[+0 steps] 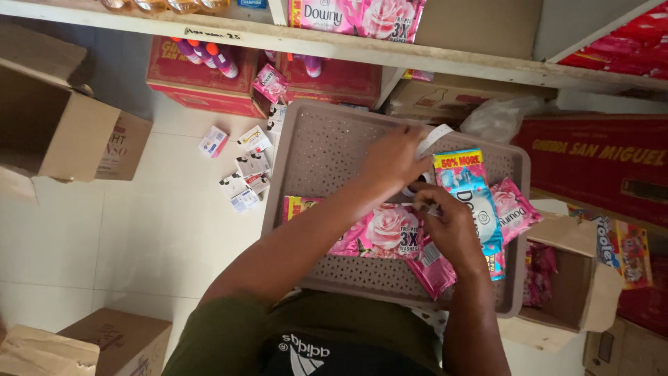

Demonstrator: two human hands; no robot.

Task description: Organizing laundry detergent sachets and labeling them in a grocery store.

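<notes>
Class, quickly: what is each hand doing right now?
Left hand: closed, pinching a white strip above the perforated tray.
Right hand: closed; what it holds cannot be told.

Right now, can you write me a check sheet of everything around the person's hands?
Surface: perforated plastic tray over a pale tiled floor.
Job's things: blue sachet strip and pink sachets in the tray; white tape strip.
Clutter: small white packets on the floor.
Grippers: left hand pinches the white tape strip; right hand holds a small item, too hidden to tell.
Cables: nothing seen.
Surroundings: cardboard boxes, red cartons, wooden shelf, plastic bag.
</notes>
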